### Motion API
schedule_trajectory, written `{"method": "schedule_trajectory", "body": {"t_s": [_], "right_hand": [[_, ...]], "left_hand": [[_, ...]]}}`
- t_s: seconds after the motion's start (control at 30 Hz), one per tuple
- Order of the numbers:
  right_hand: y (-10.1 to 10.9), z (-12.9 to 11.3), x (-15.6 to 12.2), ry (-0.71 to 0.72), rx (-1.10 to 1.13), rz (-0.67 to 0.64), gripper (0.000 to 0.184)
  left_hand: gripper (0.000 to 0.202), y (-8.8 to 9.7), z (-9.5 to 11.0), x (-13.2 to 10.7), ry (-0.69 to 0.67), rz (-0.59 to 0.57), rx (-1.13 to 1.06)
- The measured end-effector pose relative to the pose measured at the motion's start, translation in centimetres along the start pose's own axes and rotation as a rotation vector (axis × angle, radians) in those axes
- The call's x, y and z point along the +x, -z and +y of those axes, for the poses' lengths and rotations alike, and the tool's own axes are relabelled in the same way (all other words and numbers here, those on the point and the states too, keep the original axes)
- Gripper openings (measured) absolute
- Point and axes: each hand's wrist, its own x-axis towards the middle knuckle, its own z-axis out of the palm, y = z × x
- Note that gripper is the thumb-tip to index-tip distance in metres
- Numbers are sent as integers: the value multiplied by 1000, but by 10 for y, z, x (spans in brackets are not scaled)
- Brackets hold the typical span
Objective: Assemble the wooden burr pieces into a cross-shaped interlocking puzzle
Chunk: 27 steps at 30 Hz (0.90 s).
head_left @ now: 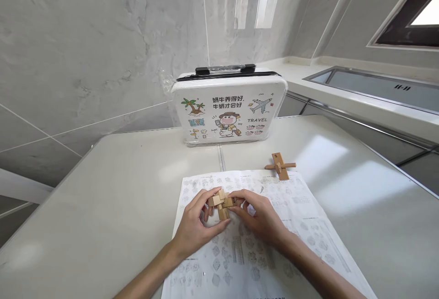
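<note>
Between my two hands is a wooden interlocking puzzle [222, 202], made of several light and darker blocks crossing one another. My left hand [197, 221] curls around its left side, with fingers at the top and thumb at the bottom block. From the right, my right hand [259, 214] pinches the block that points that way, which bears a dark mark. The puzzle is held just above a printed paper sheet [236, 280] covered with small puzzle diagrams. Past the sheet's top edge lies a second wooden puzzle [280, 166], cross-shaped and marked 2.
A white cartoon-printed case [229, 107] with a black handle, partly wrapped in clear plastic, stands at the back of the white table [103, 207] against a grey tiled wall [103, 52]. To the right runs a counter with a sink [380, 88].
</note>
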Motion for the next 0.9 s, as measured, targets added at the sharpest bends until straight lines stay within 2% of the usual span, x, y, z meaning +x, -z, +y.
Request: {"method": "schedule_trajectory", "body": {"t_s": [0.17, 0.33, 0.6, 0.77, 0.9], "right_hand": [[2, -2, 1, 28, 44, -39, 17], [3, -3, 1, 37, 71, -20, 17], [5, -7, 3, -92, 143, 27, 29], [6, -9, 6, -125, 140, -98, 29], [7, -12, 6, -134, 243, -188, 32]], "left_hand": [[64, 1, 2, 1, -2, -29, -7], [65, 2, 5, 1, 18, -62, -40], [63, 3, 10, 4, 139, -46, -286], [66, 6, 11, 4, 183, -103, -444], [66, 6, 8, 3, 156, -134, -475]]}}
